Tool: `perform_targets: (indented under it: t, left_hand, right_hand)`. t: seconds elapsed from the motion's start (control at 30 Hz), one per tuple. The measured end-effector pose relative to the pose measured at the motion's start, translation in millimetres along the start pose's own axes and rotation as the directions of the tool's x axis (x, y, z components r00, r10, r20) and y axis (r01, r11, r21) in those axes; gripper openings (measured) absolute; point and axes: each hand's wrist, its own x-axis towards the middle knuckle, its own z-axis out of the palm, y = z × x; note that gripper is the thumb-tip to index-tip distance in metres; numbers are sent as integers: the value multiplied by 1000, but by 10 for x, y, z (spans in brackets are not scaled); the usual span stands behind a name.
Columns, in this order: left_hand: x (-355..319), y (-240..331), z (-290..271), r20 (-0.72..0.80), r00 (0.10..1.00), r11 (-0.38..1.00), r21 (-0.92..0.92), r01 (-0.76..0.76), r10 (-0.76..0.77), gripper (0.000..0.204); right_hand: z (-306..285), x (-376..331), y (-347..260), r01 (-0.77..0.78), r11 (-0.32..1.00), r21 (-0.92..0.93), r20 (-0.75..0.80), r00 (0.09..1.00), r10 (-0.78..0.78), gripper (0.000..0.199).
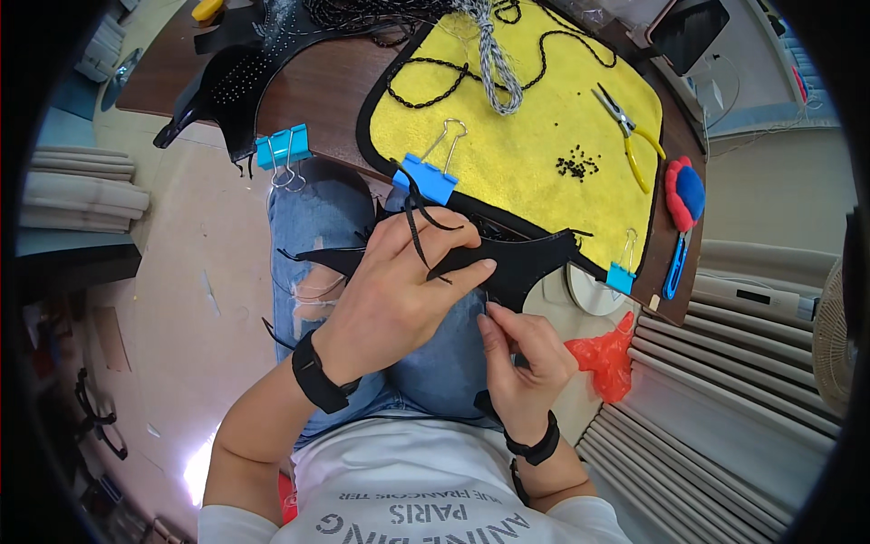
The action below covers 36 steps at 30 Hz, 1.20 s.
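Left hand (399, 286) pinches a black piece (521, 258) between thumb and forefinger; thin black straps (416, 222) loop over its fingers. Right hand (533, 358): thumb and forefinger tips drawn together just beside the piece's lower edge; can't tell what, if anything, is between them. Piece is held above the person's lap, over blue jeans (439, 367), by the near table edge. Black bands on 2 wrists.

Beyond the hands, 3 binder clips along the edge: blue clip (426, 179) on the mat, teal clip (283, 148) left, smaller teal clip (621, 276) at the mat's right corner. Yellow mat (507, 150), black border, lies on a brown table (317, 100). Blue cutter (675, 267) right of the mat, red-and-blue pincushion (686, 193) above it. On the mat: black beads (577, 163) in a scatter, yellow-handled pliers (625, 131), black cord (426, 102), grey-white cord bundle (494, 68). Far left, black studded piece (237, 86) overhangs the table.
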Motion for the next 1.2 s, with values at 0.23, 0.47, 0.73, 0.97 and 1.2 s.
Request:
perform_targets:
  t: [0.23, 0.47, 0.73, 0.97, 1.2]
  left_hand:
    - [11, 16, 8, -1, 1000, 1000, 22, 7, -7, 34]
    - [1, 8, 27, -4, 1000, 1000, 19, -2, 2, 35]
    - [4, 5, 24, 0, 1000, 1000, 8, -4, 4, 37]
    - [11, 11, 13, 5, 1000, 1000, 8, -5, 5, 38]
    - [17, 14, 9, 11, 1000, 1000, 4, -3, 3, 37]
  right_hand:
    - [38, 2, 41, 36, 998, -56, -36, 999, -38, 13]
    - [43, 11, 45, 19, 998, -52, -33, 999, -21, 10]
    - [56, 14, 65, -3, 999, -32, -41, 999, 1, 8]
    - [80, 3, 69, -66, 998, 19, -41, 997, 67, 5]
    - [136, 19, 52, -46, 999, -3, -85, 995, 45, 7]
